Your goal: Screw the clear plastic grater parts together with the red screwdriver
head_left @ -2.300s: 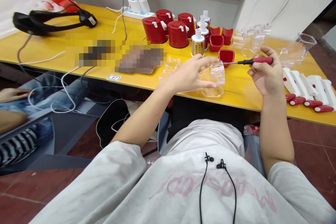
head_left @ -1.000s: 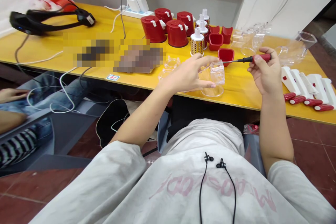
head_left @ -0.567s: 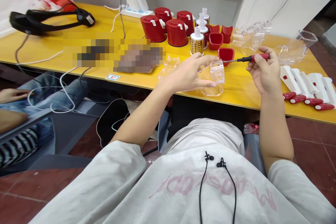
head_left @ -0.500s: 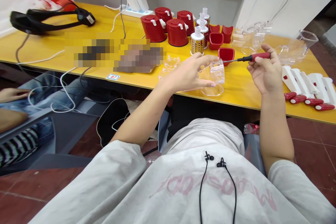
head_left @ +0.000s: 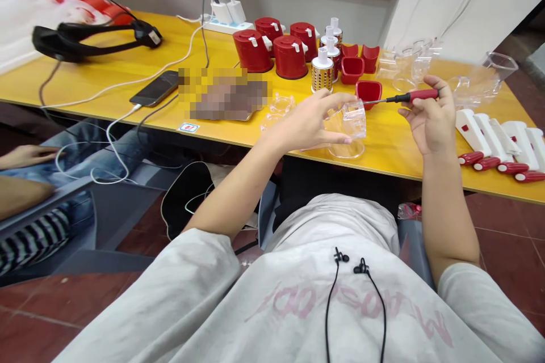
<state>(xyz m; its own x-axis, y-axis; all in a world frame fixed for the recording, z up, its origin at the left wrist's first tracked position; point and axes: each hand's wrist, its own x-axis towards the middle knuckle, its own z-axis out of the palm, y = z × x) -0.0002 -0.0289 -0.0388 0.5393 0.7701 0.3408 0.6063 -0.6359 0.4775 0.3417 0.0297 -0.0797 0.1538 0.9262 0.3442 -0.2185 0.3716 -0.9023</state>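
Note:
In my right hand (head_left: 432, 116) is a red and black screwdriver (head_left: 419, 95), held level between thumb and fingers with its shaft pointing left. Its tip meets the upper edge of a clear plastic housing (head_left: 354, 125) near the table's front edge. My left hand (head_left: 313, 122) grips that housing from the left, thumb low and fingers along the top; part of it is hidden behind the hand. A red plastic cup-shaped part (head_left: 368, 91) lies just behind the screwdriver shaft. Left of my left hand are clear ring-shaped parts (head_left: 281, 104).
Red bases (head_left: 290, 58) and metal grater drums (head_left: 322, 71) stand at the back. Clear housings (head_left: 481, 82) and white handles with red ends (head_left: 485, 135) are on the right. A phone (head_left: 155, 88), cables and a black headset (head_left: 97, 39) lie left. A seated person's hand (head_left: 32, 156) shows at far left.
The view has shifted slightly, so most things sit a little lower and further right. Both hands keep nearly the same hold, with the screwdriver tip still at the clear housing.

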